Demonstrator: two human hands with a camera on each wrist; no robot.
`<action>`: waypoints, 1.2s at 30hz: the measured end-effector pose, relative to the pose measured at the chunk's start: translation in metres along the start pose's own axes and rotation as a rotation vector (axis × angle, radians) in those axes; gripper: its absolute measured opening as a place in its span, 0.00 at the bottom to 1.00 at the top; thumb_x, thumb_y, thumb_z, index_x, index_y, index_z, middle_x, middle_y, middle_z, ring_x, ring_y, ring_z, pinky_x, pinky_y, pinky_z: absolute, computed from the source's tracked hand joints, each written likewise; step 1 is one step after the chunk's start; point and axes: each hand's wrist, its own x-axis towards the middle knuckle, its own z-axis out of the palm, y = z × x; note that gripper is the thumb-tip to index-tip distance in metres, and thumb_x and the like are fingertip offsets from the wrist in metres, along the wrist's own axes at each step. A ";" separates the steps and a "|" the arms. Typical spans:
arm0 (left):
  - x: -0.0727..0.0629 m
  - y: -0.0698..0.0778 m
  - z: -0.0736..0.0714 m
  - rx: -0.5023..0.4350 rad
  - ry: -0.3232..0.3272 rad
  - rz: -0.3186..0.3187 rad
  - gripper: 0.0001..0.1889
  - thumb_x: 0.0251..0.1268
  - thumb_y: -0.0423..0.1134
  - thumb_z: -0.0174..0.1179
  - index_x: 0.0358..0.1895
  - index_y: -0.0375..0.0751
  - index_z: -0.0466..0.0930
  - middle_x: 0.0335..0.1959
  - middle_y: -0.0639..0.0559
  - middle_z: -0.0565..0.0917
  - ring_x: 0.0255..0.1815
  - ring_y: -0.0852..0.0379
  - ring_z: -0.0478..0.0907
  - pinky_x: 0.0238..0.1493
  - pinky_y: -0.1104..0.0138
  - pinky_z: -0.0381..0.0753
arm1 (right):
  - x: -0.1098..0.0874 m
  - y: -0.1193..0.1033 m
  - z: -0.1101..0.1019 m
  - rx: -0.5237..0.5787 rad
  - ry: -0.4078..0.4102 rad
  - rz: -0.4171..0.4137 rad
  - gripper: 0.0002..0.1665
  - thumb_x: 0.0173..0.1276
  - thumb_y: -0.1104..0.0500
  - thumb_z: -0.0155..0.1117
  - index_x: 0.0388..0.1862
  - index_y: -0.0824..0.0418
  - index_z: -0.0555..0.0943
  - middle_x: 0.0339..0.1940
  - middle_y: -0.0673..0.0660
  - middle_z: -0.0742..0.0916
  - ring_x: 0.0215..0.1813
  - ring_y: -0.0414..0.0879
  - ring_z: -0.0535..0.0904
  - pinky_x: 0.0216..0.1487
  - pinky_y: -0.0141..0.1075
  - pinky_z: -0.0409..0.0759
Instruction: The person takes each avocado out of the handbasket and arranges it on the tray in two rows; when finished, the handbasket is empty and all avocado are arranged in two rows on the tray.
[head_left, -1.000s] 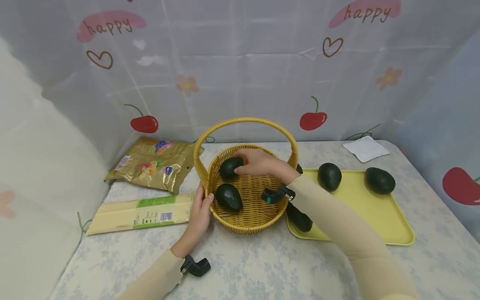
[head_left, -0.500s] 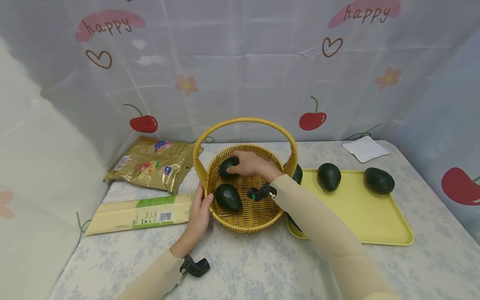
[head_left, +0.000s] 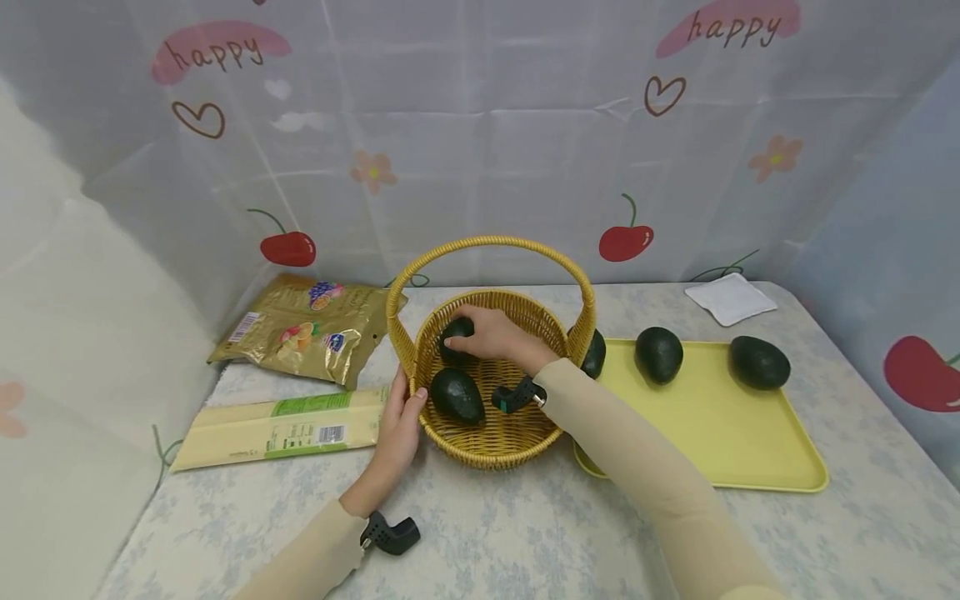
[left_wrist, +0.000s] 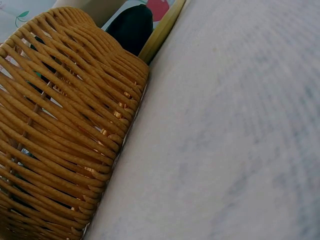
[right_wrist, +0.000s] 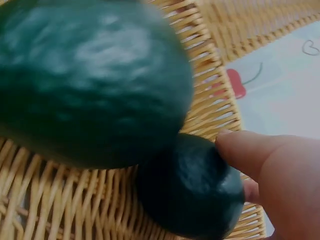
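A yellow wicker basket (head_left: pixel 517 425) with a tall arched handle stands in the middle of the table. My left hand (head_left: pixel 397 429) holds its left rim, thumb over the edge. Inside the basket, my right hand (head_left: pixel 497 335) grips a dark green avocado (head_left: pixel 452 330) near the back left wall. A second avocado (head_left: pixel 457 396) lies just in front of it. In the right wrist view, thumb and fingers are on the held avocado (right_wrist: pixel 190 195), and the other avocado (right_wrist: pixel 95 90) looms large beside it. The left wrist view shows the basket's woven side (left_wrist: pixel 65 125) but not the hand.
To the right is a yellow tray (head_left: pixel 727 442) with avocados, including one (head_left: pixel 659 355) and another (head_left: pixel 759 362); my right sleeve partly covers it. A white packet (head_left: pixel 731 298) lies behind. At left are a gold snack bag (head_left: pixel 307 329) and a flat pale-yellow package (head_left: pixel 281 425).
My right hand has moved a little left with the avocado, which has turned more upright and come closer to the second one. The left hand and basket stay in place.
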 end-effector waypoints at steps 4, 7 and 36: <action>0.000 0.000 0.000 0.001 0.008 -0.009 0.34 0.84 0.39 0.41 0.85 0.49 0.38 0.86 0.49 0.46 0.86 0.48 0.44 0.84 0.50 0.50 | 0.000 -0.002 0.001 -0.006 0.007 -0.035 0.34 0.74 0.46 0.65 0.74 0.53 0.71 0.73 0.59 0.78 0.71 0.57 0.75 0.66 0.52 0.78; 0.000 -0.001 0.000 0.006 0.013 -0.011 0.34 0.84 0.39 0.41 0.85 0.48 0.39 0.86 0.48 0.46 0.86 0.49 0.44 0.84 0.50 0.49 | 0.000 -0.003 0.002 0.011 -0.002 -0.064 0.32 0.72 0.50 0.67 0.73 0.52 0.73 0.71 0.59 0.78 0.68 0.57 0.77 0.64 0.51 0.80; -0.001 0.001 0.000 -0.004 0.002 -0.012 0.34 0.84 0.39 0.40 0.85 0.49 0.37 0.86 0.48 0.45 0.86 0.48 0.43 0.84 0.49 0.49 | 0.002 0.000 0.002 -0.051 -0.095 -0.271 0.28 0.70 0.59 0.68 0.69 0.54 0.77 0.69 0.59 0.80 0.69 0.56 0.76 0.66 0.48 0.79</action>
